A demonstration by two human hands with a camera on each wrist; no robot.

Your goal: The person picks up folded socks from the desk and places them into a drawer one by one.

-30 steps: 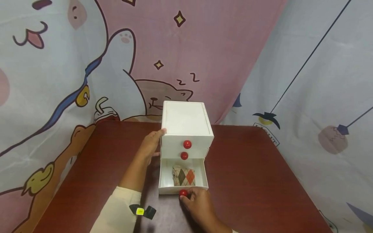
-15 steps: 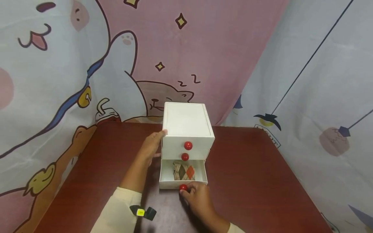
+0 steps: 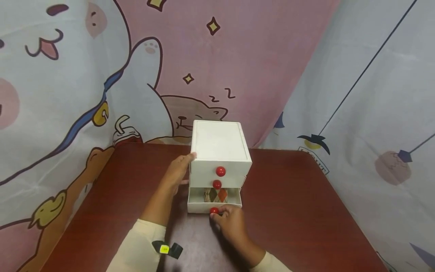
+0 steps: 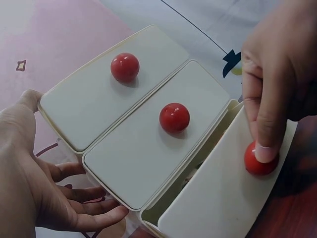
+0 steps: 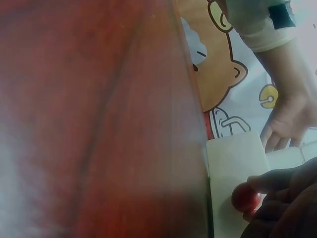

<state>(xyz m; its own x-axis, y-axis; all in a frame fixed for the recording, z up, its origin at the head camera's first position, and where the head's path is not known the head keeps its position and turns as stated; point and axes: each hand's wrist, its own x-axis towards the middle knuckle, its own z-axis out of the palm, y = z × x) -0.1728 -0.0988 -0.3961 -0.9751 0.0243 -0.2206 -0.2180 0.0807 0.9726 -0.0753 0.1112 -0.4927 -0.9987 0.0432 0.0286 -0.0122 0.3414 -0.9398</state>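
A small white drawer unit [image 3: 221, 141] with three drawers stands on the table, each front bearing a round red knob. Its bottom drawer [image 3: 198, 208] is partly pulled out. Inside lies a folded argyle-patterned cloth [image 3: 221, 195], its rear part hidden under the drawer above. My right hand [image 3: 234, 224] pinches the bottom drawer's red knob [image 4: 261, 159] between thumb and fingers. Against the unit's left side rests my left hand [image 3: 177, 170], thumb at the top front corner and fingers spread lower along the side, as the left wrist view [image 4: 29, 163] shows.
The reddish-brown table [image 3: 289, 211] extends on both sides of the unit. Behind it hangs a pink and white cartoon-printed cloth [image 3: 258, 56]. The upper two drawers are closed, with red knobs [image 4: 125, 67] on their fronts.
The bottom drawer has slid inward, pushed by my right hand at its knob, and less of the argyle cloth shows. My left hand stays at the unit's side.
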